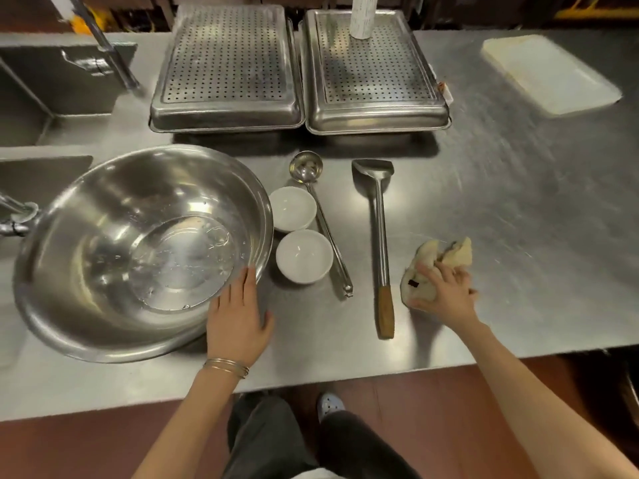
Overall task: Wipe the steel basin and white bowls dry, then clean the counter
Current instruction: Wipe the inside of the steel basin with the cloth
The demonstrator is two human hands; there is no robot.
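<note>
A large steel basin point(114, 216) sits on the steel counter point(501, 209) at the left, with water drops and a thin film on its bottom. My left hand point(238, 316) rests flat against the basin's near right rim, fingers apart, holding nothing. Two small white bowls point(292, 207) point(304, 255) stand upright just right of the basin, one behind the other. Further right, my right hand point(446, 292) grips a crumpled beige cloth point(432, 261) pressed on the counter.
A steel ladle point(321, 216) and a wooden-handled spatula point(380, 229) lie between the bowls and the cloth. Two perforated steel trays point(228, 67) point(373, 74) stand at the back, a white bottle point(361, 15) on the right one. A white tray point(549, 74) is far right, sinks point(41, 84) far left.
</note>
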